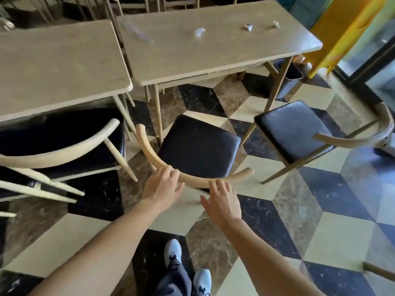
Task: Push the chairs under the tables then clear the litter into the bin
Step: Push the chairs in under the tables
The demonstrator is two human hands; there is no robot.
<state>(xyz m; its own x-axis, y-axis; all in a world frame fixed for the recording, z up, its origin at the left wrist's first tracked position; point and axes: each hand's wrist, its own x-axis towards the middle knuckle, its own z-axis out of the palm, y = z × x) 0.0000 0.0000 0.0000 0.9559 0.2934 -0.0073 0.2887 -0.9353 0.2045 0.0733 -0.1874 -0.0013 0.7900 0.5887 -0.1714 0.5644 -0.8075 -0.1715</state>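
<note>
A chair with a black seat [198,146] and a curved wooden backrest [149,152] stands in front of the right-hand table [213,58], pulled out from it. My left hand [163,184] rests on the backrest with fingers spread. My right hand [222,201] touches the rail a little to the right, fingers apart too. Crumpled litter lies on that table: a clear wrapper [199,32], a grey wad [248,27] and a small pale scrap [275,23]. A dark bin [287,76] stands on the floor under the table's right end.
A second pulled-out chair [292,129] stands to the right. A third chair [64,133] sits partly under the left table [57,67]. The floor is checkered tile. A yellow cloth [342,28] hangs at the far right beside a glass door.
</note>
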